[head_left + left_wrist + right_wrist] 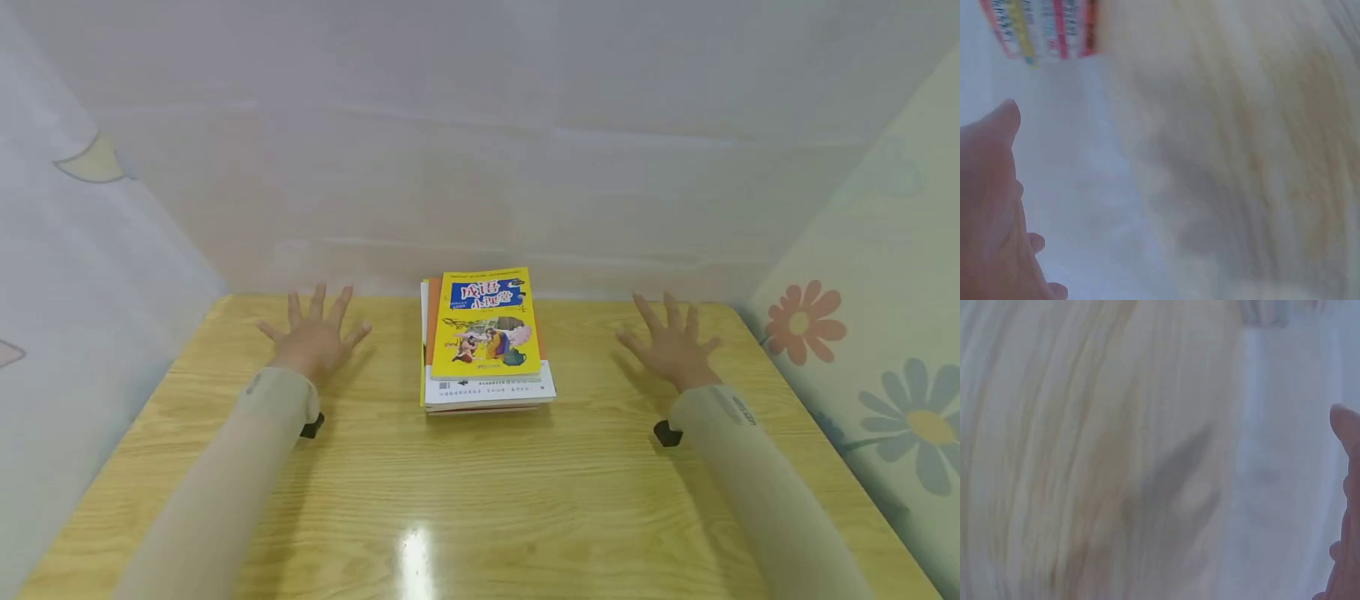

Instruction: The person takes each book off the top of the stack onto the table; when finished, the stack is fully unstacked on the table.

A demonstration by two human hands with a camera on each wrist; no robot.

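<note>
A small stack of books [486, 367] lies at the middle back of the wooden table [465, 492]; the top one is a yellow book [486, 323] with a blue title band. My left hand [315, 337] hovers to the stack's left with fingers spread, holding nothing. My right hand [671, 340] is spread the same way to the stack's right, also holding nothing. Both hands stay well apart from the books. The left wrist view is blurred, showing my left hand [991, 206] and book spines [1044, 28] at the top. The right wrist view shows only blurred table and my right hand's fingertips [1346, 425].
White cloth walls enclose the table at the back [480, 167] and left; a flower-printed cloth [885, 350] hangs on the right. A glare spot sits on the table's near middle.
</note>
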